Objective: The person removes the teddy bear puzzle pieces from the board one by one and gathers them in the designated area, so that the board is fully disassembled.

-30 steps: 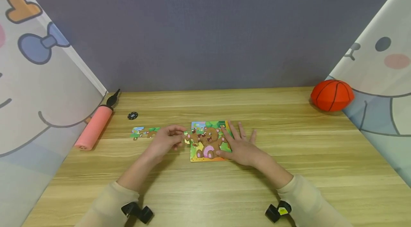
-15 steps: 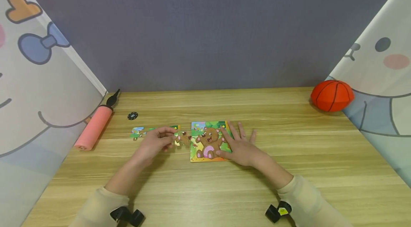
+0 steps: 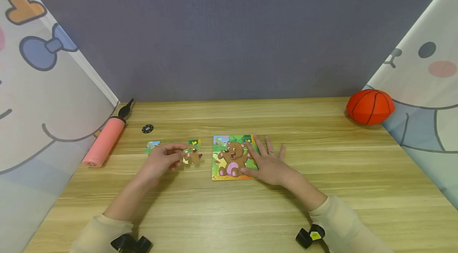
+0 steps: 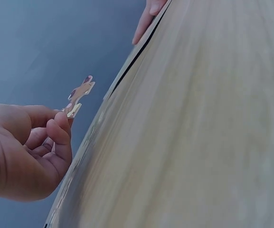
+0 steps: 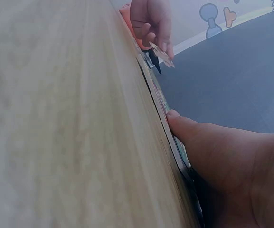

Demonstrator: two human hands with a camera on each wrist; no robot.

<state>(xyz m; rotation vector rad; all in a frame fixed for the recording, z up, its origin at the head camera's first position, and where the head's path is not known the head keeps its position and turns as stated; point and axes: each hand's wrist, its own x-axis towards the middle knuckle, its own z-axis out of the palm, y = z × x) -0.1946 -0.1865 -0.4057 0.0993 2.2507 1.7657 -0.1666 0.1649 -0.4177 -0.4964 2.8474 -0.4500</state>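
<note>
A square bear jigsaw board (image 3: 231, 157) lies flat on the wooden table (image 3: 229, 205). My right hand (image 3: 268, 163) rests flat on its right edge, fingers spread; the thumb shows against the board's edge (image 5: 174, 137) in the right wrist view. My left hand (image 3: 162, 161) pinches a small brown bear puzzle piece (image 3: 192, 155) a little above the table, left of the board. In the left wrist view the piece (image 4: 80, 96) sticks up from the fingertips. Other loose puzzle pieces (image 3: 154, 146) lie behind the left hand.
A pink air pump (image 3: 105, 139) with a black nozzle lies at the left wall. A small black disc (image 3: 148, 129) sits near it. An orange ball (image 3: 370, 106) rests at the far right corner. Patterned curtains close both sides.
My left hand has pulled the bear piece away from the board's left edge, moving leftward. The right hand has stayed on the board.
</note>
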